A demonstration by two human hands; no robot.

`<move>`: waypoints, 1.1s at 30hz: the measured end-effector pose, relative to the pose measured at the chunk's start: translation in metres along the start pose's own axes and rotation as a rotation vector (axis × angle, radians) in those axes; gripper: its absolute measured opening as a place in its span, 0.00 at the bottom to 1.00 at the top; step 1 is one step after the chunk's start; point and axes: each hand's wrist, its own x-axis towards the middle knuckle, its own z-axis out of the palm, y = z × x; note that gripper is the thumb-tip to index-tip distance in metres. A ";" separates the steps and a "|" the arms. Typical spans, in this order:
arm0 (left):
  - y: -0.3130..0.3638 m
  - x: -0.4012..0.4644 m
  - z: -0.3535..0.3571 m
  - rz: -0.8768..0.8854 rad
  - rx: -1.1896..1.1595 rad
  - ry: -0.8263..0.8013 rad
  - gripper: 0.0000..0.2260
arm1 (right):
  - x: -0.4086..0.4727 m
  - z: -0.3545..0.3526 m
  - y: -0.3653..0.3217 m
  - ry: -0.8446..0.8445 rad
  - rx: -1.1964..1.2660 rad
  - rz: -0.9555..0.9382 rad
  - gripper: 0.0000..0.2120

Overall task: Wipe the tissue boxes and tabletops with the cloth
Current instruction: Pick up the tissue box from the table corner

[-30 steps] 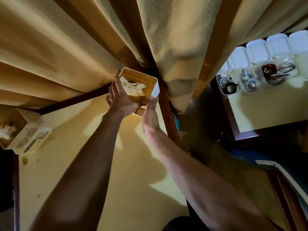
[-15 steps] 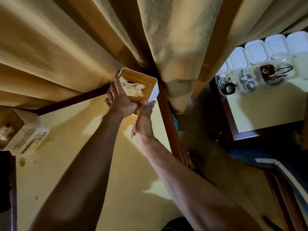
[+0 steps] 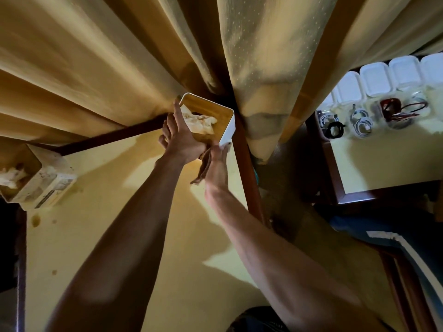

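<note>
My left hand [image 3: 183,142] grips the tissue box [image 3: 217,121] steady; right hand [image 3: 217,164] pinches the cloth [image 3: 203,164] against its side to wipe.

Both forearms were bare from the near edge of the view to the wrists, with no sleeves showing. The left hand [image 3: 184,142] and right hand [image 3: 217,164] wore no gloves, rings or watch.

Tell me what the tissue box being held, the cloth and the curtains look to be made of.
Tissue box: probably smooth white plastic walls, wood-look top panel.
Cloth: soft brown fabric, hanging limp in folds under the right hand.
Curtains: woven golden textile with small dots, falling in pleats.
</note>
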 end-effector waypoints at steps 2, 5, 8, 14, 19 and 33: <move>0.000 -0.001 0.000 -0.004 -0.007 0.000 0.65 | -0.008 0.002 0.010 0.074 -0.037 -0.081 0.33; 0.000 -0.002 -0.001 -0.016 -0.011 -0.003 0.66 | 0.004 0.000 0.016 0.157 0.006 -0.121 0.22; 0.001 -0.008 -0.002 -0.025 -0.072 -0.012 0.66 | -0.001 -0.012 0.007 0.143 -0.025 -0.069 0.21; 0.001 -0.062 0.012 -0.046 -0.315 0.311 0.51 | -0.043 -0.056 -0.024 -0.082 -0.088 -0.024 0.21; -0.020 -0.132 0.027 0.069 -0.663 0.133 0.16 | -0.072 -0.084 -0.037 -0.353 -0.228 -0.034 0.25; -0.011 -0.232 0.021 -0.037 -0.915 -0.181 0.17 | -0.126 -0.134 -0.059 -0.402 -0.259 0.161 0.20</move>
